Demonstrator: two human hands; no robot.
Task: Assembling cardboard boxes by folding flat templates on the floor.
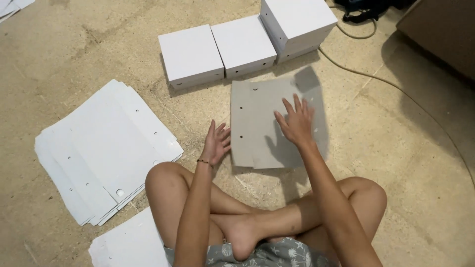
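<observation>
Flat grey card sheet (262, 123) on floor (396, 148), w/ my knees behind it and white boxes (242, 47) beyond.
R hand (297, 123) spread flat, pressing sheet's centre-right; L hand (216, 144) open, fingers at sheet's left edge, pinching nothing. Sheet prob. light, stiff but creasable, w/ punched holes; best taken by edges, both grips. White blank stack (104, 148) lies to my left.

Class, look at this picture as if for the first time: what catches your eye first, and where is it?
First, the grey cardboard sheet lying flat on the floor in the middle, with the right hand spread on it and the left hand at its left edge. Next, the row of white boxes just behind it, the rightmost taller. Then the stack of white sheets fanned out on the left.
</observation>
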